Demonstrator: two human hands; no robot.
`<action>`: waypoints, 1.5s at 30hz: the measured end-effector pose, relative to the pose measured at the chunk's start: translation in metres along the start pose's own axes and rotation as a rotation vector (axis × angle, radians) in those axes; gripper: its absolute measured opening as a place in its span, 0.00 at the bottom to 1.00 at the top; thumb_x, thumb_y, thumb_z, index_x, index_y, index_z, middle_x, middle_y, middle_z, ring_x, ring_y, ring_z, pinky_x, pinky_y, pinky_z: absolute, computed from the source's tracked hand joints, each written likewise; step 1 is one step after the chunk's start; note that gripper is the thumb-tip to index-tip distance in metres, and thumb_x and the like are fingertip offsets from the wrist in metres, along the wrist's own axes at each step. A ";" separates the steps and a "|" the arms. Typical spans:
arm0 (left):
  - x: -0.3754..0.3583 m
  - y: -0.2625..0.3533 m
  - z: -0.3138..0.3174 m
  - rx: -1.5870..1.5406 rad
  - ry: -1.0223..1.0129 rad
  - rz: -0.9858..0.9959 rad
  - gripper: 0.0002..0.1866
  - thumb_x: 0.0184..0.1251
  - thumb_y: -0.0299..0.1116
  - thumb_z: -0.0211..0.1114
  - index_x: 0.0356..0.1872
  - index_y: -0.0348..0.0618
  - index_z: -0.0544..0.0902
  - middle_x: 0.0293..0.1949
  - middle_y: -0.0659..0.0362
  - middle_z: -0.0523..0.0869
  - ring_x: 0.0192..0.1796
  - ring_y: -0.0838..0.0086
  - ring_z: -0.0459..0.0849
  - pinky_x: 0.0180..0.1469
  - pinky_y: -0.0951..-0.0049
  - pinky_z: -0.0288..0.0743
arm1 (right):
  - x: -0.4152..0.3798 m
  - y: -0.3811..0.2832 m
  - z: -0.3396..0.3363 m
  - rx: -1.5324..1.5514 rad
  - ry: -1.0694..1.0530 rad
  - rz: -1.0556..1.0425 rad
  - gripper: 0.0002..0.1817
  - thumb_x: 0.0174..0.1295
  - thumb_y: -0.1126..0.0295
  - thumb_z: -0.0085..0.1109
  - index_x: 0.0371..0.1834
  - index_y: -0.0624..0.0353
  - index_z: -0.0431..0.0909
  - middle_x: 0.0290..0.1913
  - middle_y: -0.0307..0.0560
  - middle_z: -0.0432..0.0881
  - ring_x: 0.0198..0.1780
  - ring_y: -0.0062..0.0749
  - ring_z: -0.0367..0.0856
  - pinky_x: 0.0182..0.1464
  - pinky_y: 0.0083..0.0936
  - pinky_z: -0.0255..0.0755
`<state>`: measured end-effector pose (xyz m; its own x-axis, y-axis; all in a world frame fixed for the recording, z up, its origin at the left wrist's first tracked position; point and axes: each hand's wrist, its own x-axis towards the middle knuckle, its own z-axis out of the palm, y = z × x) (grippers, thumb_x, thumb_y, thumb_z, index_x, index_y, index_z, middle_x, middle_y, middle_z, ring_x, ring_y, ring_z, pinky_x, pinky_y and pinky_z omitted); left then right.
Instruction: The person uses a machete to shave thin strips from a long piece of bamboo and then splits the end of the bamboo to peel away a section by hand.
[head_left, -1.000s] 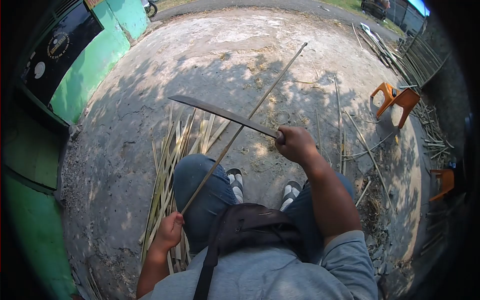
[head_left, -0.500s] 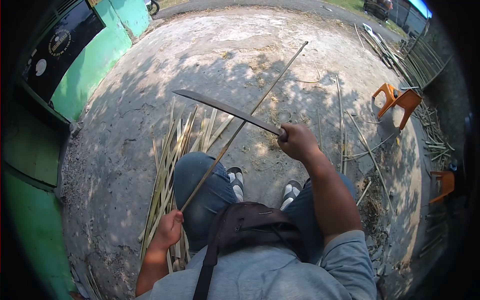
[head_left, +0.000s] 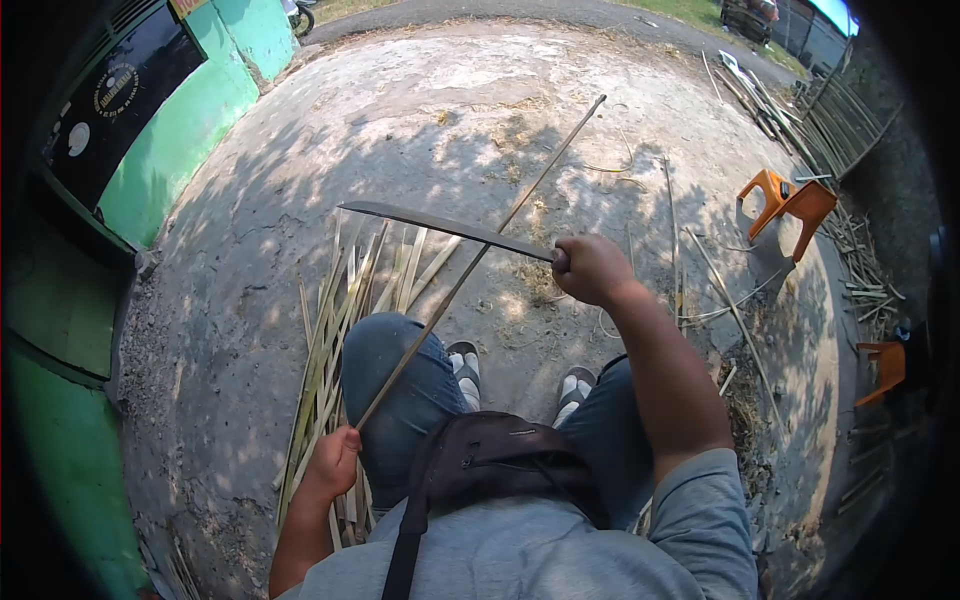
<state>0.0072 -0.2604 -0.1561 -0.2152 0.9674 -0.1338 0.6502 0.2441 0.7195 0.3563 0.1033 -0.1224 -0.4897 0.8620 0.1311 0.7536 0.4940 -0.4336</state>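
Note:
My left hand (head_left: 333, 463) is closed around the near end of a long, thin bamboo strip (head_left: 520, 203), which slants up and away to the right across my left knee. In my right hand (head_left: 594, 270) is the handle of a machete (head_left: 440, 223). Its long dark blade points left and crosses the strip at about its middle, seemingly touching it. A pile of split bamboo strips (head_left: 325, 350) lies on the ground beside my left leg, partly hidden by my knee and left hand.
An orange plastic stool (head_left: 785, 207) stands at the right, with another orange piece of furniture (head_left: 882, 372) nearer. Loose bamboo strips (head_left: 730, 300) lie on the concrete ground (head_left: 230, 400). A green wall (head_left: 165, 160) runs along the left. More bamboo (head_left: 865, 262) is heaped at the right edge.
The machete has tilted nearer to level, its tip lower and slightly left. The bamboo strip's far end has dipped a little. Both hands keep their grips.

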 end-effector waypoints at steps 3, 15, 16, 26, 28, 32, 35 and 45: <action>0.001 0.000 -0.002 -0.052 -0.032 -0.047 0.32 0.87 0.56 0.47 0.33 0.36 0.80 0.23 0.52 0.79 0.28 0.64 0.80 0.35 0.64 0.73 | -0.011 0.004 0.034 0.164 -0.014 -0.014 0.11 0.66 0.63 0.58 0.36 0.59 0.85 0.32 0.64 0.85 0.38 0.66 0.84 0.46 0.56 0.78; 0.002 -0.021 0.003 -0.211 -0.084 -0.123 0.31 0.88 0.56 0.45 0.32 0.39 0.78 0.22 0.62 0.74 0.27 0.76 0.73 0.33 0.70 0.68 | -0.004 -0.009 0.031 0.005 0.089 -0.123 0.10 0.65 0.62 0.59 0.30 0.54 0.83 0.28 0.57 0.84 0.34 0.61 0.85 0.40 0.55 0.79; 0.001 -0.018 0.001 -0.217 -0.093 -0.140 0.31 0.88 0.56 0.44 0.32 0.39 0.78 0.22 0.63 0.74 0.28 0.76 0.72 0.33 0.70 0.67 | -0.003 -0.010 0.031 0.016 0.112 -0.117 0.11 0.65 0.62 0.59 0.29 0.55 0.82 0.28 0.58 0.84 0.34 0.61 0.85 0.40 0.55 0.79; 0.002 -0.020 0.004 -0.153 -0.074 -0.089 0.31 0.88 0.56 0.45 0.32 0.39 0.78 0.22 0.62 0.75 0.28 0.76 0.73 0.34 0.70 0.68 | -0.021 -0.040 0.015 -0.069 0.036 -0.239 0.09 0.63 0.63 0.60 0.30 0.56 0.83 0.28 0.58 0.83 0.36 0.61 0.85 0.40 0.55 0.79; 0.000 -0.022 0.004 -0.158 -0.070 -0.112 0.31 0.88 0.56 0.45 0.31 0.39 0.78 0.23 0.61 0.75 0.28 0.75 0.74 0.34 0.70 0.68 | -0.008 -0.019 0.028 -0.010 0.098 -0.172 0.09 0.64 0.63 0.60 0.32 0.55 0.84 0.28 0.59 0.84 0.36 0.62 0.85 0.41 0.55 0.79; 0.000 -0.009 -0.003 -0.113 -0.058 -0.088 0.31 0.88 0.55 0.46 0.31 0.39 0.78 0.22 0.61 0.75 0.28 0.75 0.73 0.33 0.69 0.68 | 0.010 0.008 0.025 0.020 0.129 0.020 0.09 0.65 0.63 0.59 0.34 0.55 0.85 0.31 0.60 0.85 0.37 0.63 0.85 0.43 0.56 0.79; 0.000 -0.006 -0.003 -0.058 -0.043 -0.081 0.30 0.88 0.54 0.47 0.32 0.38 0.79 0.20 0.58 0.75 0.25 0.71 0.75 0.31 0.66 0.69 | 0.003 0.008 0.022 0.066 0.111 -0.036 0.09 0.64 0.63 0.59 0.33 0.56 0.84 0.30 0.60 0.85 0.37 0.63 0.85 0.42 0.56 0.78; -0.008 0.013 0.023 0.255 0.201 0.031 0.27 0.84 0.54 0.52 0.31 0.40 0.75 0.23 0.41 0.79 0.31 0.35 0.81 0.30 0.46 0.71 | -0.013 -0.019 0.026 -0.083 0.018 -0.258 0.09 0.62 0.63 0.61 0.27 0.53 0.83 0.25 0.55 0.83 0.32 0.59 0.85 0.37 0.53 0.79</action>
<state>0.0347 -0.2633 -0.1614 -0.3156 0.9480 0.0405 0.8145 0.2487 0.5241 0.3372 0.0796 -0.1395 -0.6629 0.7080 0.2434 0.6389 0.7044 -0.3091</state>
